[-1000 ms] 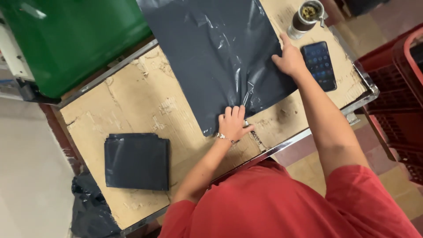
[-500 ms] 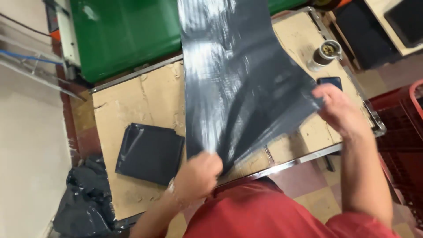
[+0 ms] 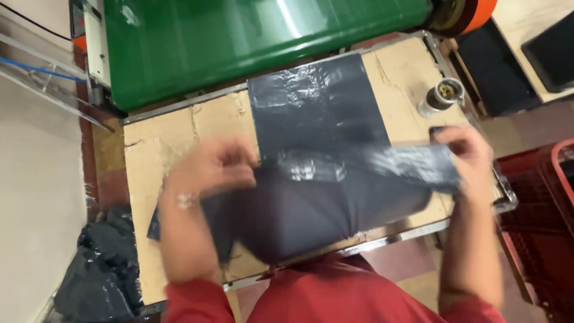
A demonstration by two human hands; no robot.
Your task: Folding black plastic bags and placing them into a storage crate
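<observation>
A large dark grey plastic bag [image 3: 323, 113] lies on a cardboard-covered work table [image 3: 173, 143], its near half folded back and lifted. My left hand [image 3: 212, 164], blurred by motion, grips the bag's left near corner above the table. My right hand [image 3: 463, 152] pinches the bag's right near corner beside the table's right edge. Between the hands the plastic sags in a dark fold [image 3: 311, 215]. A folded dark bag [image 3: 156, 224] peeks out under my left forearm.
A green conveyor belt [image 3: 239, 42] runs along the table's far edge. A metal cylinder [image 3: 443, 96] stands at the far right corner. Crumpled black plastic [image 3: 101, 269] lies on the floor at the left. A red crate [image 3: 547, 209] sits to the right.
The bag was flat under both hands, then raised upright. Now its far half lies flat again and both hands hold the near edge, folded back, lower over the table.
</observation>
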